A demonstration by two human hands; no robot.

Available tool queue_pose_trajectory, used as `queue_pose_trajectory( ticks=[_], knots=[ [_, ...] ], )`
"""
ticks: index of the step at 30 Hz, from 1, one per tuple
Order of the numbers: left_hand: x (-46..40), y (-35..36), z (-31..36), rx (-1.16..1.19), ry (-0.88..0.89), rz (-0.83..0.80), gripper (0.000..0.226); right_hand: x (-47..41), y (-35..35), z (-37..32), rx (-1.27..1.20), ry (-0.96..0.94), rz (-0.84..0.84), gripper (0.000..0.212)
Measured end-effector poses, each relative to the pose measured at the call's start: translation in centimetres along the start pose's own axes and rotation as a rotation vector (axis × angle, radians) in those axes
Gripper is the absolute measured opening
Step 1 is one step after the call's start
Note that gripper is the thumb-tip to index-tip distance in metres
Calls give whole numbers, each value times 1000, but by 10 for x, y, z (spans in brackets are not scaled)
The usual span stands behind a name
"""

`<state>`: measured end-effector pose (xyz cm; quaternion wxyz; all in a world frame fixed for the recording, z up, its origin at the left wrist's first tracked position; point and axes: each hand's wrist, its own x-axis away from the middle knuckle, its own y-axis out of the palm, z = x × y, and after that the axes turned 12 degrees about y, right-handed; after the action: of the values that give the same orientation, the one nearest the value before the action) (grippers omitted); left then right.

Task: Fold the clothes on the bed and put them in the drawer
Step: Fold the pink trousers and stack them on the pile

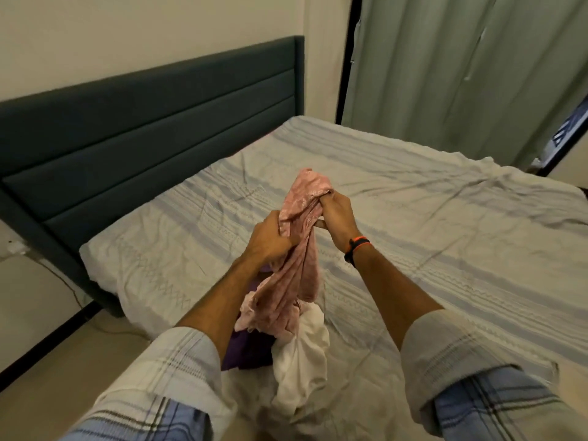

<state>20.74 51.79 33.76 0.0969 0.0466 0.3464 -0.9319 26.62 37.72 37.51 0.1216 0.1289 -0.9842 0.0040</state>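
Note:
A pink patterned garment hangs bunched above the bed, held up by both hands. My left hand grips its left side lower down. My right hand pinches its top edge, slightly higher and further away. The garment's lower end trails into a small pile at the bed's near edge: a white garment and a purple one partly under my left forearm. No drawer is in view.
A dark teal padded headboard runs along the left wall. Pale green curtains hang behind the bed's far side. Floor shows at the lower left, with a cable and wall socket near the headboard.

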Motion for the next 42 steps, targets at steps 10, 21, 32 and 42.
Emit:
queue_pose_trajectory(
  ticks=[10,21,32,42],
  knots=[
    [-9,-19,8,188,12,58,40,8,3,9,13,4,87,30],
    [-13,24,39,151,47,-15,29,37,-37,14,-78,-88,132,23],
    [-15,74,143,724,-30,-76,9,67,-147,46,456,-13,189,49],
    [8,174,194,589,-65,-257,64,89,-266,30,191,-181,291,30]
  ],
)
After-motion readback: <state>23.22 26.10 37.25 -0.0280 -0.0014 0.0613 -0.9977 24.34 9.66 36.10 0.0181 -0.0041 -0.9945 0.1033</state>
